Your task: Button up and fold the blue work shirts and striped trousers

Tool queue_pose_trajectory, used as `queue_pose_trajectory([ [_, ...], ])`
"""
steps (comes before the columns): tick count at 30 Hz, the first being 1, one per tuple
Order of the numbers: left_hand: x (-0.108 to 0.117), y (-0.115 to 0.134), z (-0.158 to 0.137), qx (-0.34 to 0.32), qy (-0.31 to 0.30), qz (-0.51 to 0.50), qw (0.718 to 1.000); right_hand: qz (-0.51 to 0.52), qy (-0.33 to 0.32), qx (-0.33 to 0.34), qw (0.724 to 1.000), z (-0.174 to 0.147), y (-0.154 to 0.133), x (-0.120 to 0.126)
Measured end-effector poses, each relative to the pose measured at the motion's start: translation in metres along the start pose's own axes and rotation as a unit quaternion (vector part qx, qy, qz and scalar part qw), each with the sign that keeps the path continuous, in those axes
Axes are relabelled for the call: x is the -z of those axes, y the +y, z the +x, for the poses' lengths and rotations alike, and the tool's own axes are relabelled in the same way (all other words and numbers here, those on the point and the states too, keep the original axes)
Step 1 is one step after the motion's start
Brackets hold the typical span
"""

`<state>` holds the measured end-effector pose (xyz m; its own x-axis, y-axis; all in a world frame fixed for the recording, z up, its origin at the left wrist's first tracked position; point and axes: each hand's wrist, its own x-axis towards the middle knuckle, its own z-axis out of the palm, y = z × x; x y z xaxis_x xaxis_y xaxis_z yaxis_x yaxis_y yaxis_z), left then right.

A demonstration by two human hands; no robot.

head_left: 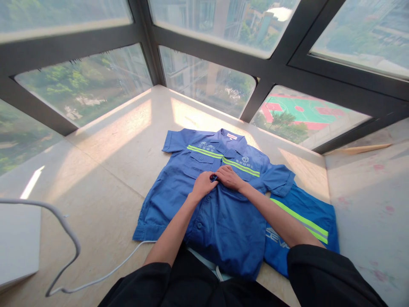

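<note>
A blue short-sleeved work shirt lies spread front up on the pale stone ledge, its collar pointing to the windows. Yellow-green reflective strips and white printing cross its chest. My left hand and my right hand meet at the front placket, just below the chest strip. Both have their fingers pinched on the shirt's placket, lifting a bit of cloth; whether a button is between them is hidden. Lower down the placket, a dark button shows.
Under the shirt's right side lies a brighter blue folded garment with a reflective strip. A white cable runs along the left, near a white box. Dark window frames enclose the ledge; a flowered wall stands right.
</note>
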<state>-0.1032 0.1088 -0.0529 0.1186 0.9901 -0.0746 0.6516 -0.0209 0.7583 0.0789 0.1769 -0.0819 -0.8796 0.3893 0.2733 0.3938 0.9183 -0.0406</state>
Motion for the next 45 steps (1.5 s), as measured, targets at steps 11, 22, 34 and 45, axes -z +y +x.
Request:
queue_pose_trajectory([
  [11, -0.017, 0.007, -0.009, 0.068, 0.071, 0.066, 0.993, -0.040, 0.009, 0.039, 0.998, 0.006, 0.009, 0.002],
  [22, -0.024, 0.002, -0.010, 0.083, 0.121, -0.009, 0.989, 0.007, 0.002, 0.041, 0.999, 0.009, 0.011, 0.010],
  [34, -0.029, -0.003, -0.012, 0.066, 0.146, -0.022, 0.987, 0.061, 0.002, 0.005, 0.998, 0.005, 0.012, 0.006],
  [45, -0.033, -0.009, -0.012, 0.062, 0.153, -0.034, 0.986, 0.127, 0.046, -0.119, 0.984, 0.009, 0.007, 0.003],
])
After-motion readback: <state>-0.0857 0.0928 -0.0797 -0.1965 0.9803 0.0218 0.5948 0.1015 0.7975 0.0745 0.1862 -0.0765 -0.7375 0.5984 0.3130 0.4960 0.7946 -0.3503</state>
